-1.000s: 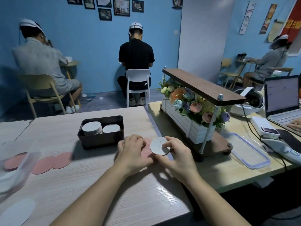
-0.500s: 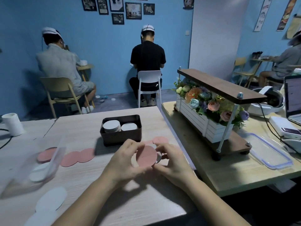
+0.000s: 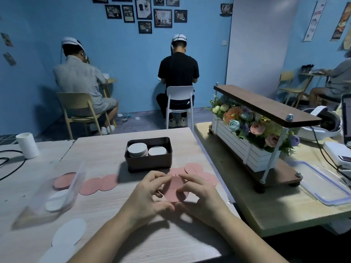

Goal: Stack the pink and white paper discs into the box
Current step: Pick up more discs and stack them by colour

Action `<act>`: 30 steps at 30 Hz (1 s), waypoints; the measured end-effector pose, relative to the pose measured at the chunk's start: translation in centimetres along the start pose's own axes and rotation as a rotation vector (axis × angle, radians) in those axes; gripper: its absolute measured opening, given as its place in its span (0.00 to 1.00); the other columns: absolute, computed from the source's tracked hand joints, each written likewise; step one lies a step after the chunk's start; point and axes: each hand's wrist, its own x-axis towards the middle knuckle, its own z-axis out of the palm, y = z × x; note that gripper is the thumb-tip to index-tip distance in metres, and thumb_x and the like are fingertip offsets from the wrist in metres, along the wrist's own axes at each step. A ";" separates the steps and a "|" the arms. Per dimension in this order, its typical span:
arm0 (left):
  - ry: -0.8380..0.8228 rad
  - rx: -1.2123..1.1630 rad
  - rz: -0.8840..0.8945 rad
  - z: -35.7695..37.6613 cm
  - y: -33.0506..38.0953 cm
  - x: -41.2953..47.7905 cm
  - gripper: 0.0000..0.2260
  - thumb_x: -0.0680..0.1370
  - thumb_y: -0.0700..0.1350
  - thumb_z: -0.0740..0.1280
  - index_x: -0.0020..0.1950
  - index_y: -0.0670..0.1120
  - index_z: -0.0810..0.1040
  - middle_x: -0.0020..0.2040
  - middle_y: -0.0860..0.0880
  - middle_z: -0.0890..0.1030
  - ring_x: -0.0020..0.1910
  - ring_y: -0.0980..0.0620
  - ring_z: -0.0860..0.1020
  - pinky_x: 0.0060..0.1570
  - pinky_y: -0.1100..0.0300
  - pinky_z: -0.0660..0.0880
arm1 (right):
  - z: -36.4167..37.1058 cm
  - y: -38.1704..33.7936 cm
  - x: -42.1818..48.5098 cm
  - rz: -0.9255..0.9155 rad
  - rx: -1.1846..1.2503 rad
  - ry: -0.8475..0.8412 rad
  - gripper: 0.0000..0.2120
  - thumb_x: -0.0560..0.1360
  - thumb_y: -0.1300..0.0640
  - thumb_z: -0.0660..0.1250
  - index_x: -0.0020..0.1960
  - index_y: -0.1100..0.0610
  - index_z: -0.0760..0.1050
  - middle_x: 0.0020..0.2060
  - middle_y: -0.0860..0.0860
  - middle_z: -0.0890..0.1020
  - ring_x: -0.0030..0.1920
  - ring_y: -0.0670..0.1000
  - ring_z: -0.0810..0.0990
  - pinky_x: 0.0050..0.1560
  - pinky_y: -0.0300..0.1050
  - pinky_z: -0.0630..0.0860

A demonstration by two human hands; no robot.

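my left hand (image 3: 150,194) and right hand (image 3: 201,196) | fingers curled, pinching pink disc (image 3: 173,190) upright | near box (image 3: 149,160)

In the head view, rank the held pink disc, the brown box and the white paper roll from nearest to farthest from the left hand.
1. pink disc, pinched by the left hand.
2. brown box, just beyond the hand.
3. white paper roll, far off to the left.

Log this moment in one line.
left hand: holds pink disc | right hand: holds same disc | box: two white-topped stacks | loose discs: beside box
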 end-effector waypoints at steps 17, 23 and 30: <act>0.086 0.086 0.158 2.6 0.8 0.8 0.17 0.72 0.40 0.78 0.56 0.58 0.85 0.56 0.62 0.78 0.53 0.57 0.80 0.51 0.65 0.77 | -1.9 2.6 -1.5 0.096 -0.158 -0.112 0.16 0.67 0.52 0.81 0.47 0.50 0.75 0.66 0.49 0.77 0.61 0.41 0.73 0.57 0.24 0.65; 0.056 0.005 0.151 2.9 1.0 0.7 0.22 0.72 0.37 0.77 0.54 0.63 0.84 0.57 0.61 0.77 0.58 0.56 0.79 0.51 0.72 0.76 | -1.6 3.2 -1.8 0.069 -0.189 -0.099 0.13 0.70 0.48 0.79 0.43 0.51 0.75 0.63 0.49 0.78 0.52 0.47 0.78 0.46 0.43 0.79; 0.031 -0.025 0.099 2.9 1.0 1.3 0.17 0.71 0.39 0.77 0.54 0.58 0.85 0.59 0.60 0.77 0.57 0.53 0.80 0.53 0.62 0.79 | -2.3 2.5 -2.1 0.128 -0.162 -0.007 0.11 0.71 0.45 0.72 0.42 0.51 0.76 0.63 0.47 0.77 0.53 0.46 0.78 0.47 0.39 0.79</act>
